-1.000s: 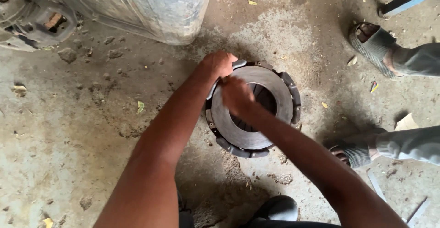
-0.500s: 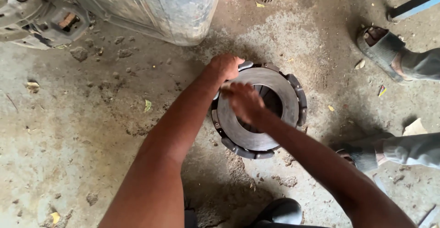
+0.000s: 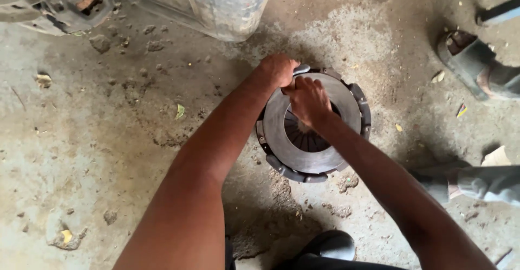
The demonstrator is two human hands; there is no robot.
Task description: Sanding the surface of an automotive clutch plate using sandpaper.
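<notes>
Shoe toe (image 3: 327,244): dark, at the bottom edge, nearest the camera, just short of the work.

Concrete floor (image 3: 108,156): grey, stained, strewn with small clods and scraps; damp-looking patch under and around the part.

Clutch pressure plate (image 3: 314,126): round, dark metal, lying flat on the floor at centre frame; smooth grey friction ring uppermost, slotted spring fingers visible through the central opening, lugged cover rim showing around the lower and right edge.

Right hand (image 3: 310,103): curled over the upper inner part of the ring, fingers bent down toward the opening; grip tight-looking, but whether anything small is pinched beneath cannot be told.

Left hand (image 3: 279,69): closed into a fist at the far rim, knuckles up, wrapped on a short grey metal piece (image 3: 301,69) jutting out beside it; kind of piece not clear.

Handling note, by judgement: best done with the plate kept flat and steady under one palm, force applied squarely at the rim, fingers clear of the gap between ring and cover, grit kept off the friction face.

Sandalled foot (image 3: 468,58): another person's, upper right, well apart from the plate.

Trouser leg (image 3: 476,180): grey, at right edge.

Large grey metal body (image 3: 206,1): beyond the plate at the top edge, a housing (image 3: 65,4) to its left.
</notes>
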